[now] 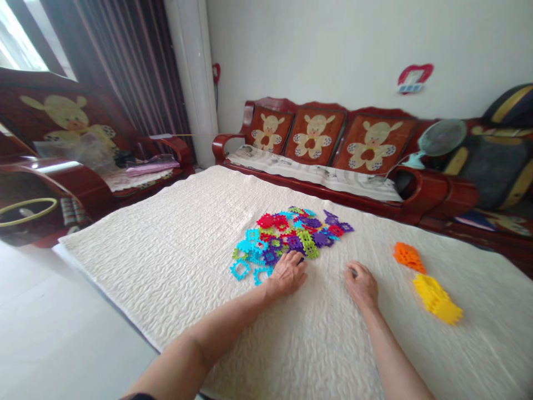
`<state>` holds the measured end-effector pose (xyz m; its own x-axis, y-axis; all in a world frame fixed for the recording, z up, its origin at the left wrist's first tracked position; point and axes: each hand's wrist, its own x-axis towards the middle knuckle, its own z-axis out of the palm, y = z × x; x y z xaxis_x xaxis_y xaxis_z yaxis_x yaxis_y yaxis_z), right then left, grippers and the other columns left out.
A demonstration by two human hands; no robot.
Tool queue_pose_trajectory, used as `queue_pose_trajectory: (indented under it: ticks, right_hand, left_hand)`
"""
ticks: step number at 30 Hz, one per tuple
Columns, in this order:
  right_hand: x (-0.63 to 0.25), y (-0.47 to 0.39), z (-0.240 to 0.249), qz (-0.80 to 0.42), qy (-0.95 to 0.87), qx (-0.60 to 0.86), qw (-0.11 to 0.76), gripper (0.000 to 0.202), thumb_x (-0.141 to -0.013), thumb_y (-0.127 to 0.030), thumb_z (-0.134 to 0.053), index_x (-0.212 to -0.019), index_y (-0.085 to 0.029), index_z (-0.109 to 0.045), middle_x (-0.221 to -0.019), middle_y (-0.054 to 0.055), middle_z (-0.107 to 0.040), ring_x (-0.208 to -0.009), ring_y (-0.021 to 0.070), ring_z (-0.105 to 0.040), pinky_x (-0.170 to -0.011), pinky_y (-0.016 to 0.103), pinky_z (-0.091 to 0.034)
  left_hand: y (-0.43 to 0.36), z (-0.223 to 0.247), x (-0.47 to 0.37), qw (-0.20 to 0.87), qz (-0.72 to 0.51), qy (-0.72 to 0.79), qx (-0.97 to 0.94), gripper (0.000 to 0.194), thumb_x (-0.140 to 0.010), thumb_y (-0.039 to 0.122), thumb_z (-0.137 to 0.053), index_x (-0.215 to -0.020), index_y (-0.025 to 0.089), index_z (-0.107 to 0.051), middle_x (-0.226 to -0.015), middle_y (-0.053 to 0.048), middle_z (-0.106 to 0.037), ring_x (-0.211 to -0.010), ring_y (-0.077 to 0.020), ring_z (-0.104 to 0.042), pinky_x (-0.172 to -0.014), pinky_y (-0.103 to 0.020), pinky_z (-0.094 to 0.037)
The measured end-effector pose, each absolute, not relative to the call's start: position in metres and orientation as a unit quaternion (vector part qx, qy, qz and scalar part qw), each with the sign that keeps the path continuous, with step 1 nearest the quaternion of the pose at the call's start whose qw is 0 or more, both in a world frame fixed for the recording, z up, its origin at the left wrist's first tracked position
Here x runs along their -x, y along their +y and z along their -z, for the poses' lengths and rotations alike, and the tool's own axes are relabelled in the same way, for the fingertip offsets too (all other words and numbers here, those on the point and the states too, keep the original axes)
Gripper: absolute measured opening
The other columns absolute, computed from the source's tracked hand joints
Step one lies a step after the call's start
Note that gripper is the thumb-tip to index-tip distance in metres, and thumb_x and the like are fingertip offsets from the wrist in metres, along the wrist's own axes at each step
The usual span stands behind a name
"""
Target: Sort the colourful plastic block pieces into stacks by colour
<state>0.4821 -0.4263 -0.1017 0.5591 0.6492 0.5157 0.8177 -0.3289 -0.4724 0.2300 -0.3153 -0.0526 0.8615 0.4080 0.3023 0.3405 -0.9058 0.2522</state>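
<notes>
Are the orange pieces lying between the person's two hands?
No, the orange pieces lie to the right of the right hand, near the yellow pieces.

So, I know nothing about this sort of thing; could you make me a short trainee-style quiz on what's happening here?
1. Which of the person's hands is nearer the mixed pile of blue, red, purple and green toothed plastic pieces?
2. True or false: in the picture, the orange toothed plastic pieces and the yellow toothed plastic pieces lie to the right of the right hand.
3. What do all these pieces lie on?
A. Bare dark wood
B. A cream quilted cloth
C. A clear plastic tray

Key: 1. The left hand, at the pile's near edge. 2. True. 3. B.
</notes>
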Motion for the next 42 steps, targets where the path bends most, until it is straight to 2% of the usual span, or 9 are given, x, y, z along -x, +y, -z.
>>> queue_pose_trajectory:
  ticks: [8, 16, 20, 26, 31, 34, 37, 42]
  right_hand:
    - [-0.478, -0.429, 0.095, 0.083, -0.425, 0.813, 0.389, 0.034, -0.071, -0.033, -0.041, -0.086, -0.019, -0.068, -0.098, 0.012, -0.071, -0.095, 0.025, -0.064, -0.09, 0.038, -0.047]
    - [-0.476, -0.437, 0.088, 0.032, -0.365, 0.819, 0.441, 0.039, -0.076, -0.042, -0.042, -0.09, -0.019, -0.069, -0.096, 0.011, -0.073, -0.093, 0.0252, -0.066, -0.088, 0.038, -0.049]
    - [-0.476, -0.438, 0.088, 0.023, -0.349, 0.816, 0.46, 0.038, -0.076, -0.044, -0.044, -0.088, -0.019, -0.07, -0.094, 0.01, -0.073, -0.092, 0.0252, -0.066, -0.088, 0.038, -0.049]
    - [-0.475, -0.439, 0.086, 0.003, -0.351, 0.821, 0.451, 0.04, -0.077, -0.047, -0.044, -0.09, -0.018, -0.07, -0.094, 0.01, -0.073, -0.094, 0.0254, -0.066, -0.088, 0.037, -0.049]
    - [-0.475, -0.438, 0.083, -0.003, -0.35, 0.824, 0.444, 0.042, -0.076, -0.047, -0.043, -0.089, -0.017, -0.069, -0.096, 0.012, -0.073, -0.094, 0.0264, -0.066, -0.09, 0.038, -0.048]
    - [-0.473, -0.438, 0.081, -0.002, -0.352, 0.824, 0.444, 0.042, -0.075, -0.047, -0.043, -0.089, -0.017, -0.069, -0.095, 0.012, -0.073, -0.094, 0.0263, -0.066, -0.09, 0.038, -0.049]
    - [-0.471, -0.438, 0.08, 0.001, -0.352, 0.822, 0.447, 0.041, -0.075, -0.047, -0.043, -0.088, -0.018, -0.069, -0.094, 0.011, -0.073, -0.092, 0.0259, -0.067, -0.089, 0.038, -0.049]
    - [-0.471, -0.438, 0.079, 0.007, -0.356, 0.821, 0.446, 0.041, -0.075, -0.046, -0.042, -0.087, -0.018, -0.069, -0.093, 0.011, -0.074, -0.091, 0.0253, -0.067, -0.087, 0.037, -0.05]
  left_hand:
    - [-0.309, 0.053, -0.255, 0.107, -0.205, 0.205, -0.951, 0.032, -0.09, 0.034, -0.047, -0.115, 0.02, -0.061, -0.13, -0.011, -0.054, -0.123, -0.0265, -0.045, -0.102, -0.044, -0.041]
    - [-0.302, 0.058, -0.292, 0.128, -0.178, 0.266, -0.939, 0.039, -0.086, 0.019, -0.047, -0.123, 0.018, -0.058, -0.142, -0.012, -0.047, -0.134, -0.0298, -0.036, -0.108, -0.049, -0.036]
    - [-0.297, 0.061, -0.289, 0.139, -0.194, 0.268, -0.933, 0.042, -0.085, 0.019, -0.048, -0.126, 0.018, -0.056, -0.144, -0.012, -0.045, -0.133, -0.0294, -0.037, -0.108, -0.048, -0.036]
    - [-0.296, 0.056, -0.289, 0.14, -0.2, 0.286, -0.927, 0.031, -0.085, 0.019, -0.047, -0.111, 0.019, -0.063, -0.122, -0.01, -0.058, -0.114, -0.0243, -0.05, -0.101, -0.039, -0.042]
    - [-0.296, 0.05, -0.291, 0.144, -0.203, 0.305, -0.919, 0.024, -0.085, 0.024, -0.05, -0.104, 0.022, -0.065, -0.108, -0.008, -0.061, -0.104, -0.0226, -0.052, -0.094, -0.036, -0.045]
    - [-0.291, 0.048, -0.291, 0.134, -0.219, 0.313, -0.914, 0.029, -0.087, 0.027, -0.049, -0.112, 0.022, -0.063, -0.122, -0.009, -0.058, -0.116, -0.0247, -0.048, -0.101, -0.039, -0.041]
    - [-0.286, 0.048, -0.29, 0.126, -0.202, 0.332, -0.913, 0.038, -0.087, 0.029, -0.05, -0.122, 0.021, -0.059, -0.137, -0.01, -0.051, -0.131, -0.0287, -0.037, -0.107, -0.044, -0.035]
    - [-0.282, 0.051, -0.288, 0.132, -0.162, 0.367, -0.906, 0.052, -0.087, 0.037, -0.052, -0.136, 0.021, -0.049, -0.15, -0.011, -0.038, -0.139, -0.0336, -0.028, -0.11, -0.052, -0.032]
